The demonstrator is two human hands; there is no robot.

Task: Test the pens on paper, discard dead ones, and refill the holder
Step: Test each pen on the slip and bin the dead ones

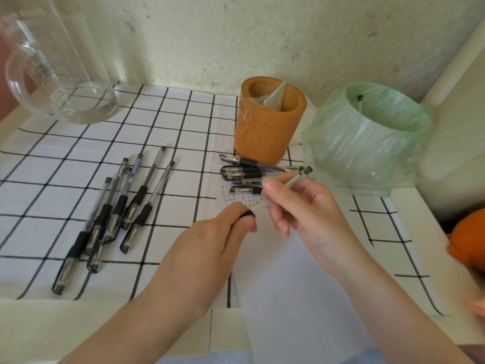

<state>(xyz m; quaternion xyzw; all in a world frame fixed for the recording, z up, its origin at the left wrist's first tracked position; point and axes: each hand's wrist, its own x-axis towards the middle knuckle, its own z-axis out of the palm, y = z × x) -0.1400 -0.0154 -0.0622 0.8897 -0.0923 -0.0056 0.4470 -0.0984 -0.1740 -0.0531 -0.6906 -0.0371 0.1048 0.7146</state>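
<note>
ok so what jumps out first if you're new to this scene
Both hands meet at the centre: the left hand and right hand hold one clear pen over the white paper. Behind stand an orange-brown pen holder and a green-bagged bin; capped pens lie heaped on the checked cloth at left.

Your bench [78, 324] is covered by a checked cloth [65, 153]. Take the brown holder [265, 127] as your mark: a green-bagged bin [367, 143] stands just right of it, a glass jug [65, 82] well to its left, loose pens [118, 214] left and nearer you, and white paper [288, 285] in front.
</note>
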